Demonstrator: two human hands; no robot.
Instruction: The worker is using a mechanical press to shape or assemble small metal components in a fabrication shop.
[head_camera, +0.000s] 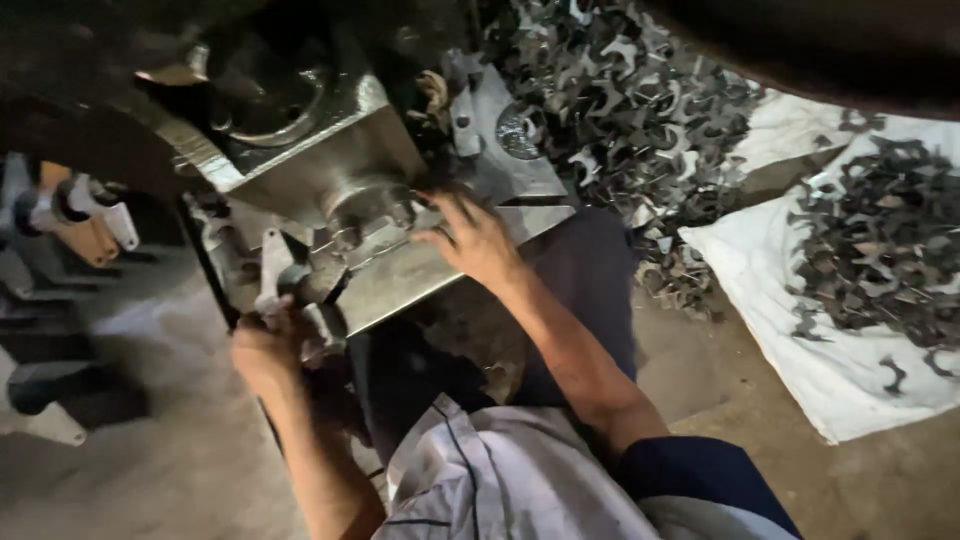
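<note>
Nearest the camera, a light striped cloth (500, 480) and a dark blue garment (690, 480) cover the person's lap. From there both bare forearms extend up toward a metal press machine (300, 150). The left hand (265, 345) sits at the lower left corner of the machine, its fingers curled around a pale metal lever handle (272, 270) that rises from the fist; the grip is closed on this handle. The right hand (470, 240) lies farther in, palm down on the flat steel bed plate (400, 275), with the fingers spread narrow and the fingertips reaching to the base of the round die block (365, 210). Whether a small part lies under those fingertips cannot be told, as the area is dark and blurred. Above the die block, the heavy machine head with its round bore (265, 90) overhangs the bed. To the left of the machine, a blurred fixture with white and tan parts (85, 220) stands on the concrete floor (150, 440). Beyond the right hand, a large heap of dark stamped metal pieces (620, 110) lies behind the bed plate. To the right, well apart from both hands, a white cloth sheet (800, 370) spread on the floor carries a second heap of the same hooked metal pieces (880, 240).
</note>
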